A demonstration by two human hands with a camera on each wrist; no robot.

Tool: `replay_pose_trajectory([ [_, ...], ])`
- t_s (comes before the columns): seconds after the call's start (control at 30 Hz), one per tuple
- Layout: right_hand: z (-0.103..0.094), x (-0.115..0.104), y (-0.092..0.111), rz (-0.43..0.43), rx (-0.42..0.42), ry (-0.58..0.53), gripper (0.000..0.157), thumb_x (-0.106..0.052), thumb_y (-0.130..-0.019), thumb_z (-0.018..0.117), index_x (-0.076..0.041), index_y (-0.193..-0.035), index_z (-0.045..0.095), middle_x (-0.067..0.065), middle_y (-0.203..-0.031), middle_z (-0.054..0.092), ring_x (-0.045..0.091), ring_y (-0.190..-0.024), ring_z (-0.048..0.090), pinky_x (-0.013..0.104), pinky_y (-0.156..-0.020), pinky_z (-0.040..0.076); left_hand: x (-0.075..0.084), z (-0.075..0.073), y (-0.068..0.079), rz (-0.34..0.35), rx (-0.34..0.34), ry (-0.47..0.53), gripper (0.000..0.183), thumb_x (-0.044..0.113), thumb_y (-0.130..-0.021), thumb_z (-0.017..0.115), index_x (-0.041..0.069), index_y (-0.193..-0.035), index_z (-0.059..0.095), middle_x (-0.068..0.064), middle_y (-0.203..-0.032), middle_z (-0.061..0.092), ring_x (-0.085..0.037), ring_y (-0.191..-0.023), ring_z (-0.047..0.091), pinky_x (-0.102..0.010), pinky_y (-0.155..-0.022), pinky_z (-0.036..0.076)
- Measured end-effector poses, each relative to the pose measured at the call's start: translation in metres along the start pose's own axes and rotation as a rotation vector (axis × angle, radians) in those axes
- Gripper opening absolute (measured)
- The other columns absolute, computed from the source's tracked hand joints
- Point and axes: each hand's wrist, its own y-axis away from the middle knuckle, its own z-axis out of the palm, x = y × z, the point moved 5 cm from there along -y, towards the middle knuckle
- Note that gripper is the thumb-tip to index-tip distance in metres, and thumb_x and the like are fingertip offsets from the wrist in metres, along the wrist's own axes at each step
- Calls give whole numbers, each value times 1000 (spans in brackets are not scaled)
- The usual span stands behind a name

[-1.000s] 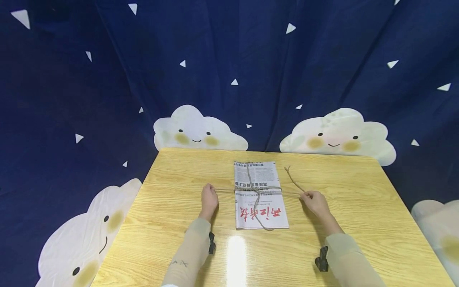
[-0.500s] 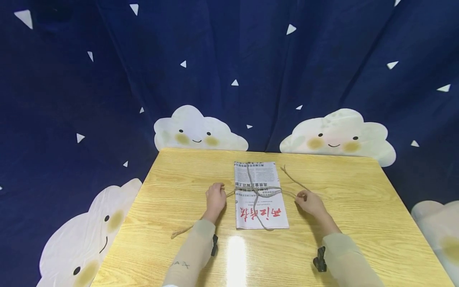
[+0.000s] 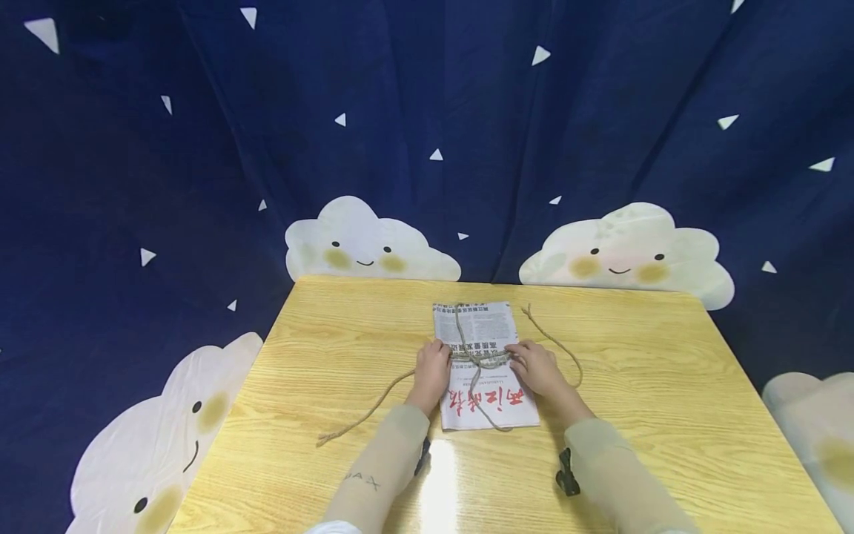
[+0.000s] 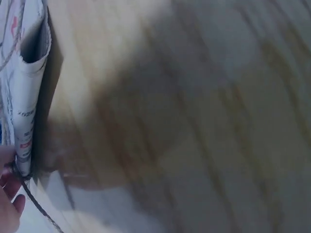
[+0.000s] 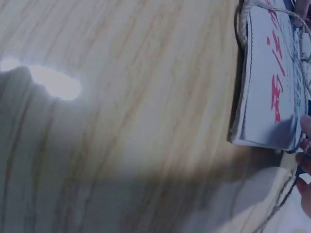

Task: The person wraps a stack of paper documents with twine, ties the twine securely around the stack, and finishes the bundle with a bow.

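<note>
A folded newspaper (image 3: 497,411) with large red characters lies on the wooden table, crossed by brown twine (image 3: 459,326) that meets near its middle. My left hand (image 3: 432,374) grips the newspaper's left edge where the twine wraps round it. At the opposite edge, my right hand (image 3: 536,367) holds the newspaper, its fingertips over the twine on top. One loose twine end trails out past the left hand toward the front left. Behind the right hand, another end curves to the back right. In both wrist views the fingers are cut off by the frame edge.
The pale wooden table (image 3: 667,415) extends around the newspaper, with a bright light reflection at its front middle. A dark blue curtain (image 3: 427,89) printed with white clouds and triangles hangs behind and beside it.
Both hands have let go of the stretched twine ends and moved inward to the newspaper's edges. The loose ends now lie on the table. The newspaper has turned very slightly.
</note>
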Motion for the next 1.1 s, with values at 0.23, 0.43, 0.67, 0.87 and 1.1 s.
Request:
replay_pose_trajectory([
  [0.23,1,-2,0,-23,94,-77,11,-14,-84,65,-8,-92,69,9,-92,57,27,-85,54,45,-80,40,-2,-2,6,-69,20,93,12,8,-86,59,2,-92,68,-9,-95,56,-22,-86,52,-31,-76,49],
  [0.43,3,4,1,7,75,-196,9,-6,-84,63,0,-89,68,9,-88,61,26,-81,59,42,-77,50,-9,3,9,-224,-33,214,20,7,-89,55,2,-104,66,-10,-102,51,-22,-91,47,-30,-77,48],
  [0.67,4,11,2,88,36,-289,12,-7,-87,60,2,-93,66,16,-93,65,31,-87,61,44,-80,50,-16,0,9,-198,-37,189,27,13,-88,59,-2,-110,54,-12,-103,50,-25,-94,49,-35,-84,47],
  [0.87,3,17,1,166,0,-312,16,-15,-87,61,-1,-95,66,10,-88,66,18,-74,58,31,-66,49,-26,-5,11,-123,-46,301,18,18,-84,66,4,-76,57,-2,-71,52,-17,-71,49,-28,-62,45],
  [1.1,3,29,1,189,-13,-360,17,-13,-87,62,2,-90,66,6,-73,63,12,-63,52,22,-54,44,-40,-9,16,-131,-97,391,31,18,-86,63,10,-62,46,4,-58,38,-11,-59,38,-21,-52,33],
])
